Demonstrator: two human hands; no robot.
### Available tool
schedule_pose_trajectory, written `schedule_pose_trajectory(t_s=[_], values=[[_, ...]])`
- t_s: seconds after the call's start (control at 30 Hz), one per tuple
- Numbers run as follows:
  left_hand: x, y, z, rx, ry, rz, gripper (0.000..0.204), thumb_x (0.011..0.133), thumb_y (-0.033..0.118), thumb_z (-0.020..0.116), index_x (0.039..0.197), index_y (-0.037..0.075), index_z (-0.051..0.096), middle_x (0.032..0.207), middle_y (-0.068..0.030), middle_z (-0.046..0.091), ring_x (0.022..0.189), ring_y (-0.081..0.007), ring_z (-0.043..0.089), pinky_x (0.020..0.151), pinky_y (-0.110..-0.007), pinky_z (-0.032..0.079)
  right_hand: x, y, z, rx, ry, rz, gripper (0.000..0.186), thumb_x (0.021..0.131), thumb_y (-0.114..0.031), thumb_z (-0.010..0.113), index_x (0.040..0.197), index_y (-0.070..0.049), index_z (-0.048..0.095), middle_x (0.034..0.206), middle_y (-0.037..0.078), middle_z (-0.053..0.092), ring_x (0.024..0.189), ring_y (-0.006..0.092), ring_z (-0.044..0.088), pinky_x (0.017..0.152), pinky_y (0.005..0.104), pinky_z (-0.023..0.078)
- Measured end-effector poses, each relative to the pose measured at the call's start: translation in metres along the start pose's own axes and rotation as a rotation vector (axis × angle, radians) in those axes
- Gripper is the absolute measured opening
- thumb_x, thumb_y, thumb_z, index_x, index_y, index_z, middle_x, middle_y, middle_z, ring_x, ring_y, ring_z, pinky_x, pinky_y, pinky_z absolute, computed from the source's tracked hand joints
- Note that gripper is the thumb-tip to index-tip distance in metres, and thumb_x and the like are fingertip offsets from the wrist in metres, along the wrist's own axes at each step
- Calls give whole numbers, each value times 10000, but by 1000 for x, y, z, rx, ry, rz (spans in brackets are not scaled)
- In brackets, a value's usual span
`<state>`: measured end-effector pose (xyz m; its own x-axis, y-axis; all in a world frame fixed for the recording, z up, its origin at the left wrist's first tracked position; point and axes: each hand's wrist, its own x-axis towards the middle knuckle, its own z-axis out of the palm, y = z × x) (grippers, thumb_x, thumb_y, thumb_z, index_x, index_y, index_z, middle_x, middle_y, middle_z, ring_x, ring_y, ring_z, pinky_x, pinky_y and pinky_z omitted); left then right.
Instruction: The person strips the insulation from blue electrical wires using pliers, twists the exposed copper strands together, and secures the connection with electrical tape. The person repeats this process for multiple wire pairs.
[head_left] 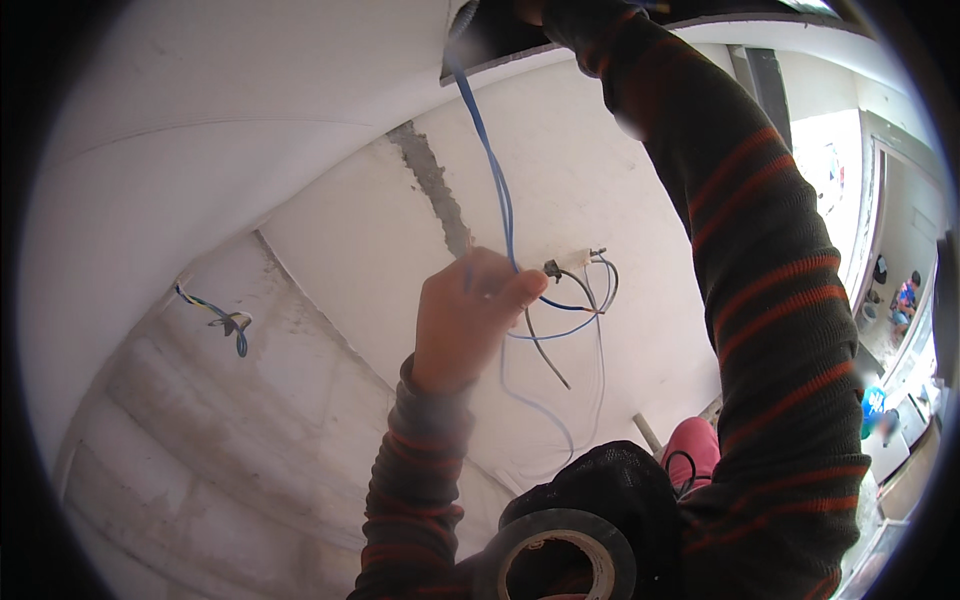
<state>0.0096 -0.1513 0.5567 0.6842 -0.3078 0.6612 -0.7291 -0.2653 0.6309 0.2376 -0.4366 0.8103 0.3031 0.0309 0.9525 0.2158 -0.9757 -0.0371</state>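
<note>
My left hand [462, 318] is raised in the middle, its fingers curled and its thumb pressed in. It grips the blue electrical wires [490, 150], which come down from a dark opening [500, 35] in the white ceiling. Below and beside the hand, a thin dark cable [548, 357] and loops of blue wire [562, 334] hang loose, with a small black piece [552, 269] near my thumb. My right arm stretches up to that opening. Only a sliver of my right hand [530, 10] shows at its edge; the fingers are hidden.
A roll of tape [622, 560] is close to my body, beside black mesh fabric [610, 478]. More wires [240, 340] stick out of the rough wall at left. A grey patched strip [432, 185] crosses the white wall. Far right, another person [906, 298] sits beyond a doorway.
</note>
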Motion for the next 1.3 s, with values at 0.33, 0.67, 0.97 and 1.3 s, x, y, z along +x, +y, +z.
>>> schedule_pose_trajectory(t_s=[0.33,0.67,0.97,1.3], values=[[-11,-2,8,-391,-15,170,217,1152,248,654,1227,46,623,829,-75,748,568,-48,552,510,-220,362,1,-8,21,95,-96,-3,272,1030,-235,599,1100,-103,826,1146,206,816,1054,421,782,929,537,636],[58,22,52,-696,-357,-36,514,1181,293,595,1600,10,502,794,-11,619,547,-61,432,496,-237,322,0,3,29,210,-108,-22,274,1033,-242,605,1120,-108,827,1151,204,818,1035,415,787,918,529,640],[39,-20,22,-297,291,-127,271,1169,353,632,1032,122,602,840,30,545,615,-47,427,495,-223,279,-98,4,-40,948,313,-138,273,1032,-247,617,1140,-106,824,1151,205,821,1006,412,791,893,520,644],[-20,-2,19,-231,116,-34,399,1161,384,642,904,83,587,711,34,470,566,-59,379,511,-256,271,-401,-60,-167,1457,-593,-179,275,1044,-6,720,1312,36,766,1030,198,827,868,315,826,830,381,660]])
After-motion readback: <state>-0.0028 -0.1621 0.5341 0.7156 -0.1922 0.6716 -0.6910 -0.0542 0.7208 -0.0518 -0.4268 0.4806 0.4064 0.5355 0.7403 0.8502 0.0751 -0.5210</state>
